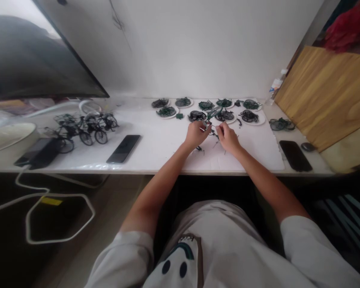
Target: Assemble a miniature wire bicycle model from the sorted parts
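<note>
My left hand [197, 135] is closed around a small dark green model bicycle part [215, 113], whose wiry loop sticks up above the fingers. Close beside it, my right hand [229, 138] pinches with thumb and fingertips at something thin, too small to name. Both hands are just above the white sheet [156, 148]. Under and between them lie small dark pieces [199, 149], partly hidden. Behind the hands, white plates hold heaps of dark and green bicycle parts, among them a plate of black wheels [250, 116] and a plate of green pieces [167, 111].
Several finished-looking model bicycles [85, 130] stand at left by a black box [40, 153] and a white basin [10, 136]. A phone [124, 149] lies left, another phone [295, 155] right. A monitor [39, 52] overhangs the left; a wooden board [327, 96] leans at right near a bottle [276, 87].
</note>
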Demonstrator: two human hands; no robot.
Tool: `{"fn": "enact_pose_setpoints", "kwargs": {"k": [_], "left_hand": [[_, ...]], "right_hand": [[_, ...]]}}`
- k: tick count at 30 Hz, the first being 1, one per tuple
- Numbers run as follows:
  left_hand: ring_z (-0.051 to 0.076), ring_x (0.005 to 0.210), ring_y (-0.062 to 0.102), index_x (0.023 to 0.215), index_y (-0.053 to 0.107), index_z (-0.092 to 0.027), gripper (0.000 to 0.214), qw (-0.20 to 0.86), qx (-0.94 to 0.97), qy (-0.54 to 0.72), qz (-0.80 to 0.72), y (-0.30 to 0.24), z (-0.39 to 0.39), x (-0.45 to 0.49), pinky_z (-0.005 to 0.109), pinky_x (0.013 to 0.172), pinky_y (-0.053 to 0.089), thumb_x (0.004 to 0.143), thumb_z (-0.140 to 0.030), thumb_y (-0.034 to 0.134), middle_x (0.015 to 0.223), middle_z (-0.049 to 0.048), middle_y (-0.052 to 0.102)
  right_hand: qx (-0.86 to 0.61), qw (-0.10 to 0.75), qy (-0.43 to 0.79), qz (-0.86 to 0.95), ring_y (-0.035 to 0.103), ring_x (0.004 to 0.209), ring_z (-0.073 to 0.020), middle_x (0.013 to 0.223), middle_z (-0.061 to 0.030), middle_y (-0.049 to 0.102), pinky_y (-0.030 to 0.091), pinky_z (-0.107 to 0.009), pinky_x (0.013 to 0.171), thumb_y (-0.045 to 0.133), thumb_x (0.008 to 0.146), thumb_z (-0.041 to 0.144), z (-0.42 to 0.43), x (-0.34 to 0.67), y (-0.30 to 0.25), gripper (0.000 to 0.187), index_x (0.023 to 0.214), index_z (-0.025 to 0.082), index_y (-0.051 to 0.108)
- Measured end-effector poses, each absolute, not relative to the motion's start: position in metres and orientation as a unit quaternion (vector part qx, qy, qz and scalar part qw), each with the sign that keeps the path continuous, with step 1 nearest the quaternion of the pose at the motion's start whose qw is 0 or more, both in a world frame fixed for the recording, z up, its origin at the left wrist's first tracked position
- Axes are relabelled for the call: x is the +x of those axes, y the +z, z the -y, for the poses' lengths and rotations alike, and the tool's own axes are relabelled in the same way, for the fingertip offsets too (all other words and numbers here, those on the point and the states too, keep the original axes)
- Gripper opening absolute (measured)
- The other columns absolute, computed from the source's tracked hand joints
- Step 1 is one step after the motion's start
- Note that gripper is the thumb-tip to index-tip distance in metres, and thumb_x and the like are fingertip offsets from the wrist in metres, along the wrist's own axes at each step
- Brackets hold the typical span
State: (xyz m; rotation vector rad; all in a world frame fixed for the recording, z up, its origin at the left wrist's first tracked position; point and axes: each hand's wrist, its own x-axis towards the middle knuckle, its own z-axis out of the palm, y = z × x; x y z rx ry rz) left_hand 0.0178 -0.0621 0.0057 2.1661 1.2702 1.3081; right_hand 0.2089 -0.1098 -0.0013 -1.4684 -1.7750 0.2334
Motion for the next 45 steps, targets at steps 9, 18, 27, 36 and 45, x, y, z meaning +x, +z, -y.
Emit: {"fn": "enact_pose_setpoints", "kwargs": {"k": [9,18,27,36,45], "left_hand": [[0.022,0.076,0.076,0.084,0.074,-0.02,0.021,0.145,0.765,0.449,-0.439,0.004,0.06,0.017,0.034,0.073,0.061,0.095,-0.038,0.071,0.089,0.0099,0.082],[0.021,0.073,0.075,0.083,0.076,-0.021,0.021,0.14,0.767,0.451,-0.435,0.005,0.061,0.017,0.033,0.07,0.06,0.094,-0.038,0.07,0.086,0.0095,0.082],[0.023,0.074,0.076,0.082,0.075,-0.02,0.019,0.148,0.763,0.444,-0.445,0.008,0.063,0.017,0.036,0.075,0.062,0.094,-0.035,0.072,0.088,0.0114,0.082],[0.021,0.069,0.073,0.079,0.075,-0.02,0.021,0.132,0.77,0.436,-0.447,0.008,0.064,0.017,0.034,0.072,0.06,0.093,-0.036,0.072,0.081,0.0096,0.08],[0.021,0.078,0.076,0.099,0.082,-0.018,0.018,0.155,0.77,0.449,-0.425,-0.003,0.054,0.017,0.031,0.075,0.062,0.087,-0.026,0.072,0.091,0.0097,0.083]], "right_hand": [[-0.582,0.398,0.12,0.699,0.07,0.085,-0.0281,0.09,-0.0068,0.074,0.046,-0.037,0.075,0.049,0.108,0.053,0.111,0.208,-0.002,0.031,0.121,0.026,0.055],[-0.564,0.405,0.103,0.712,0.069,0.089,-0.0278,0.096,-0.009,0.074,0.046,-0.037,0.076,0.05,0.109,0.047,0.11,0.209,-0.003,0.024,0.118,0.026,0.056],[-0.563,0.401,0.106,0.715,0.069,0.091,-0.028,0.099,-0.0096,0.075,0.045,-0.036,0.075,0.051,0.11,0.046,0.109,0.21,-0.003,0.022,0.117,0.025,0.057],[-0.566,0.4,0.103,0.713,0.069,0.089,-0.0276,0.096,-0.0087,0.075,0.044,-0.035,0.073,0.052,0.11,0.047,0.108,0.211,-0.004,0.023,0.115,0.026,0.058],[-0.567,0.393,0.094,0.717,0.069,0.087,-0.028,0.09,-0.0078,0.073,0.045,-0.035,0.074,0.051,0.11,0.049,0.107,0.21,-0.006,0.025,0.113,0.026,0.061]]}}
